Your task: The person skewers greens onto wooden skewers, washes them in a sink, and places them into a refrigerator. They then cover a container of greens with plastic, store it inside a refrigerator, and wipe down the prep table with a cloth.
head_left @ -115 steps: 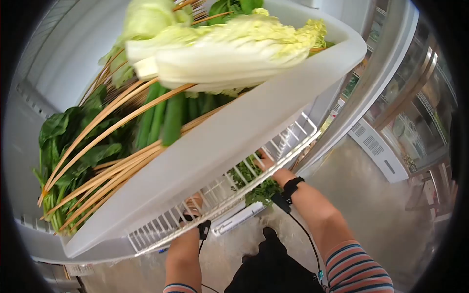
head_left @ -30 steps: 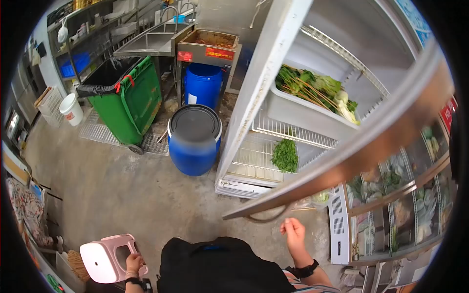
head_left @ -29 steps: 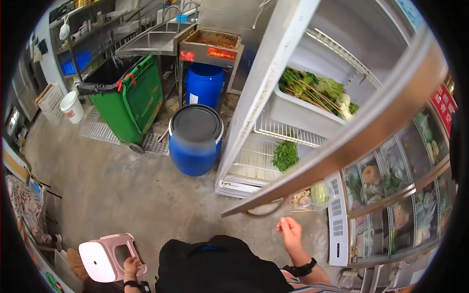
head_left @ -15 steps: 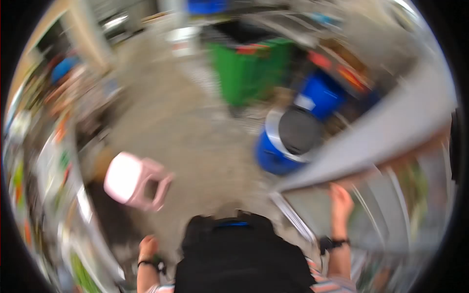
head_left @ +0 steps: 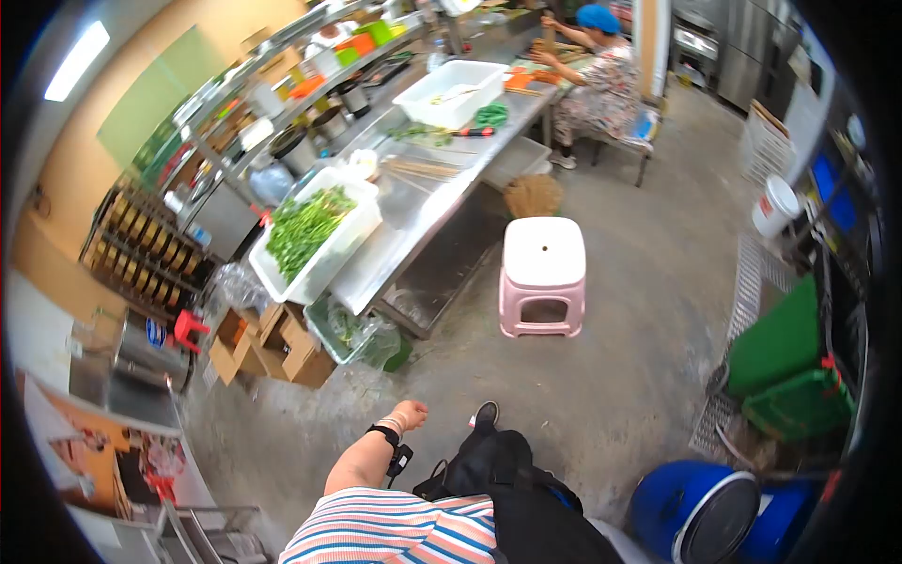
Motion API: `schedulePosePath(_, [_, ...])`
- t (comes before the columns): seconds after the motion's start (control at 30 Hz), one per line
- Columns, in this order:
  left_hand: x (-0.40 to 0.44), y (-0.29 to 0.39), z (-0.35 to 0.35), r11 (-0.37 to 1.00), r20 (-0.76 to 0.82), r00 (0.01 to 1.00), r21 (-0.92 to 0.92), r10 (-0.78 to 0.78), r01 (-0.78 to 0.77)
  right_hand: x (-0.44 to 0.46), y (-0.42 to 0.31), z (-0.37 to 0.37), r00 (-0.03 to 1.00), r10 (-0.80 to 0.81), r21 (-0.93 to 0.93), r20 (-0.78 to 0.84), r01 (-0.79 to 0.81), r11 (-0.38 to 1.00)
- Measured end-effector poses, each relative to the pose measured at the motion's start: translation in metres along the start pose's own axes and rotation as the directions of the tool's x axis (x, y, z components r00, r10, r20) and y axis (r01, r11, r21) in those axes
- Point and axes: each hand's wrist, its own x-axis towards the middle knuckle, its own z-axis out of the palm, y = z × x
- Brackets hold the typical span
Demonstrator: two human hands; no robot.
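Observation:
My left hand (head_left: 410,415) hangs over the floor at the lower middle, its fingers loosely curled in and nothing seen in them. A black band with a small device is on that wrist. My right hand is out of view. Ahead stands a pink stool (head_left: 542,254) with a white seat, apart from my hand. Leafy greens (head_left: 310,230) fill a white tub (head_left: 355,246) on the near end of a steel table (head_left: 437,211). Another white tub (head_left: 451,92) sits farther along it.
A person in a blue cap (head_left: 598,19) sits at the table's far end. Cardboard boxes (head_left: 282,350) and a green basket (head_left: 340,343) lie below the near end. To the right are a green bin (head_left: 785,348), a white bucket (head_left: 776,207) and a blue barrel (head_left: 691,512).
The view has swung left from the open fridge to the steel table. My right hand has left the view. The stool now appears near the middle, the barrel and green bin at the right edge.

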Motion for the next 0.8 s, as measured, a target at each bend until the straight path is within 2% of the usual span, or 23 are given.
schedulePosePath(0.03, [0.002,-0.006,-0.001,0.999,-0.012,1.000,-0.036,-0.013,0.012,0.013,-0.007,0.014,0.988,0.090,-0.013,0.123,-0.089,0.996])
schedulePosePath(0.1, [0.008,-0.017,-0.008,0.996,0.008,0.997,0.041,0.081,-0.082,0.029,-0.026,0.043,0.899,0.272,-0.084,0.343,-0.260,0.962])
schedulePosePath(0.13, [0.001,-0.014,-0.016,0.990,0.017,0.992,0.053,0.127,-0.128,0.018,-0.063,0.079,0.906,0.281,-0.091,0.316,-0.266,0.960])
schedulePosePath(0.17, [-0.002,-0.016,-0.027,0.992,0.003,0.992,0.024,0.124,-0.124,0.031,-0.060,0.097,0.863,0.249,-0.100,0.439,-0.229,0.968])
schedulePosePath(0.23, [0.003,-0.024,-0.049,0.990,0.008,0.993,-0.083,0.119,-0.118,0.028,-0.109,0.158,0.793,0.260,-0.234,0.551,-0.152,0.960])
schedulePosePath(0.27, [0.020,-0.042,-0.058,0.983,-0.003,0.993,-0.140,0.120,-0.119,0.038,-0.102,0.182,0.769,0.251,-0.256,0.588,-0.118,0.960])
schedulePosePath(0.37, [0.036,-0.071,-0.108,0.971,-0.041,0.999,-0.237,0.034,-0.043,0.087,-0.041,0.273,0.682,0.193,-0.264,0.706,0.000,0.965])
schedulePosePath(0.4, [0.037,-0.077,-0.128,0.941,-0.061,0.998,-0.339,-0.029,0.006,0.116,-0.004,0.306,0.644,0.160,-0.225,0.748,0.019,0.974])
schedulePosePath(0.43, [0.043,-0.083,-0.149,0.935,-0.067,0.997,-0.355,-0.031,0.005,0.162,0.054,0.342,0.603,0.137,-0.165,0.786,-0.010,0.986])
schedulePosePath(0.47, [0.049,-0.092,-0.168,0.950,-0.189,0.982,-0.306,-0.003,-0.056,0.130,0.013,0.365,0.576,0.129,-0.218,0.807,0.089,0.972])
schedulePosePath(0.53, [0.058,-0.104,-0.201,0.967,-0.446,0.893,-0.194,0.062,-0.164,0.023,-0.129,0.419,0.521,0.110,-0.299,0.846,0.293,0.908])
schedulePosePath(0.57, [0.061,-0.103,-0.218,0.969,-0.571,0.815,-0.129,0.102,-0.211,0.019,-0.138,0.440,0.496,0.115,-0.294,0.861,0.302,0.907])
schedulePosePath(0.63, [0.026,-0.054,-0.261,0.926,-0.717,0.685,-0.159,0.130,-0.342,0.012,-0.156,0.481,0.424,0.125,-0.273,0.897,0.309,0.911])
schedulePosePath(0.67, [0.016,-0.032,-0.280,0.918,-0.776,0.602,-0.077,0.190,-0.389,0.005,-0.171,0.499,0.425,0.126,-0.278,0.897,0.317,0.907])
schedulePosePath(0.73, [0.005,0.007,-0.317,0.888,-0.823,0.455,0.123,0.341,-0.443,-0.008,-0.208,0.536,0.284,-0.045,-0.120,0.958,0.539,0.833])
schedulePosePath(0.77, [0.006,0.024,-0.335,0.862,-0.814,0.395,0.234,0.426,-0.450,-0.013,-0.225,0.560,0.243,-0.070,-0.084,0.967,0.570,0.817])
schedulePosePath(0.8, [0.014,0.039,-0.350,0.867,-0.816,0.404,0.218,0.414,-0.447,-0.018,-0.244,0.586,0.198,-0.092,-0.045,0.976,0.597,0.801])
